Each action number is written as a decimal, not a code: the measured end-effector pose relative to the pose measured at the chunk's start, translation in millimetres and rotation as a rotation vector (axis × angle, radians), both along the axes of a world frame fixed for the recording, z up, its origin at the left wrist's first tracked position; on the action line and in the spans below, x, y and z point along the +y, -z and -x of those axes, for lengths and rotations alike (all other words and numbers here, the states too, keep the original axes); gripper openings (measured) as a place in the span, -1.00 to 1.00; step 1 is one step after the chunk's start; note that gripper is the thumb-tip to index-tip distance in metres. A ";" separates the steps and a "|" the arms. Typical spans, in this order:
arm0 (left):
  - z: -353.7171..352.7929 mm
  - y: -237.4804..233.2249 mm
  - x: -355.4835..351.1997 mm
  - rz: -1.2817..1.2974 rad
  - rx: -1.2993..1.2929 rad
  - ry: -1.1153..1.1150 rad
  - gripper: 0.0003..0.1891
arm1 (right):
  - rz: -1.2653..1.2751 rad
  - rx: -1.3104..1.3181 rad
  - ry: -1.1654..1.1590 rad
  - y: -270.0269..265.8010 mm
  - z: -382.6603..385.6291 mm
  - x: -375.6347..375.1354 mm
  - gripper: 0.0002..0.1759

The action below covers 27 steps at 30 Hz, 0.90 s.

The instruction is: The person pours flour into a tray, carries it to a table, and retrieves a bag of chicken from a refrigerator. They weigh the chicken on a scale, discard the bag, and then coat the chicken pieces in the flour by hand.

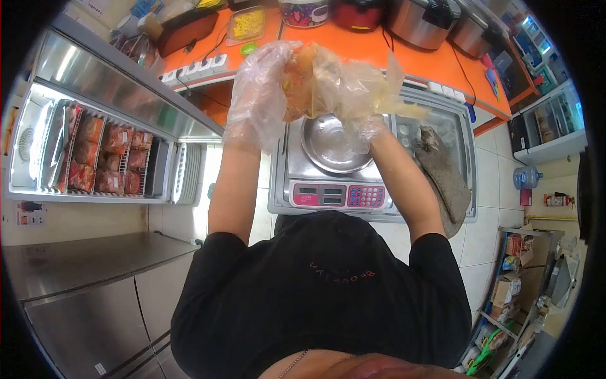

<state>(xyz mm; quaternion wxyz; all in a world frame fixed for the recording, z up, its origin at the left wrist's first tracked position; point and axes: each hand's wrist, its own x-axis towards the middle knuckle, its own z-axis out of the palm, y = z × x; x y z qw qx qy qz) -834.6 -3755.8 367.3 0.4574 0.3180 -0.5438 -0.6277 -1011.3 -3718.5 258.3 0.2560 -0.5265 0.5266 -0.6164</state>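
Note:
Clear plastic gloves cover both hands. My left hand (262,85) is raised at the orange counter's front edge, its fingers closed on a clear plastic bag (302,82) with orange-brown contents. On the bag's right side, my right hand (361,104) is wrapped in crumpled clear plastic, and its fingers cannot be made out. Below the hands, a round metal bowl (336,148) rests on a weighing scale (339,195) with a pink keypad panel.
An open fridge (95,151) with packed meat stands left. Cookers (424,22), a tray of yellow pieces (246,25) and power strips (196,68) are on the orange counter (404,60). A grey cloth (442,177) lies right of the scale.

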 end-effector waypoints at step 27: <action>28.6 17.9 -10.2 0.004 0.063 0.363 -0.59 | 0.033 -0.057 0.028 30.4 44.3 37.9 -0.43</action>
